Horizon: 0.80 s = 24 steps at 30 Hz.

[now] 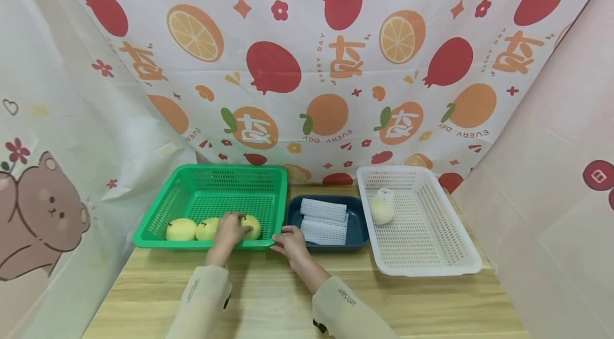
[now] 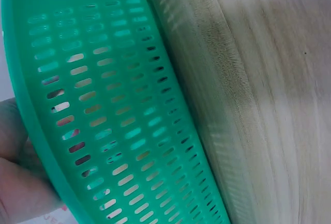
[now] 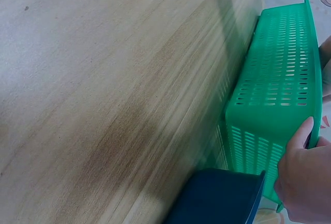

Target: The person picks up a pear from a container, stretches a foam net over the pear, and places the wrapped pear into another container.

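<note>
The left hand (image 1: 229, 229) reaches over the front rim of the green basket (image 1: 283, 195), its thumb against the right-hand pear (image 1: 253, 227); whether its fingers clamp round that pear I cannot tell. The right hand (image 1: 291, 243) is clamped on the same basket's rim at the front right corner, and the right wrist view shows a digit lying along the outer wall.

The 3 yellow pears sit in a row along the basket's front side. The middle pear (image 1: 206, 228) is partly hidden by the left hand, and the left-hand pear (image 1: 181, 230) lies just beside it, near the front left corner.

Just right of the green basket stands a dark blue tray (image 1: 358, 227), with white mesh sleeves (image 1: 323, 233) lying flat in it. Farther right is a white basket (image 1: 472, 264); in its left part a mesh-wrapped pear (image 1: 382, 211) rests against or near the wall. All 3 containers stand on a wood-grain table (image 1: 268, 296), before a fruit-printed cloth (image 1: 307, 24).
</note>
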### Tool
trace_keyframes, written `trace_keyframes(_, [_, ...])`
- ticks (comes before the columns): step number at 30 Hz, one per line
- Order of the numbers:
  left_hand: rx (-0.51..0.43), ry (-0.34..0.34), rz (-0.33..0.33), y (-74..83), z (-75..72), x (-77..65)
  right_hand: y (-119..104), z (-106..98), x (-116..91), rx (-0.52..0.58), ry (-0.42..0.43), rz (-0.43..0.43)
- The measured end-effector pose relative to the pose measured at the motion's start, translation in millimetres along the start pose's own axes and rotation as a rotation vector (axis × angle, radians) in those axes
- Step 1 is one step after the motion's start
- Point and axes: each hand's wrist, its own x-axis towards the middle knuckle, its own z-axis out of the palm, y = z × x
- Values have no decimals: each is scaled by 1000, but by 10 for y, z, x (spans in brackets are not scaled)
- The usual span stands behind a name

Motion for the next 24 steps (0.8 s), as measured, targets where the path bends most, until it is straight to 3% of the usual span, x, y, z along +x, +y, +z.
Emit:
trace_keyframes(3, [12, -51, -4, -1, 16, 39, -7, 0, -6, -6, -2, -5])
trace_keyframes(9, [66, -233, 40, 19, 31, 84, -25, -2, -29, -29, -12, 2])
trace_keyframes(13, [22, -298, 22, 47, 43, 124, -26, -3, -27, -32, -9, 1])
trace_keyframes(16, [-9, -291, 14, 60, 73, 161, -25, -1, -26, -29, -8, -5])
trace_keyframes(24, [17, -208, 110, 82, 192, 242, -32, -7, -25, -26, -11, 1])
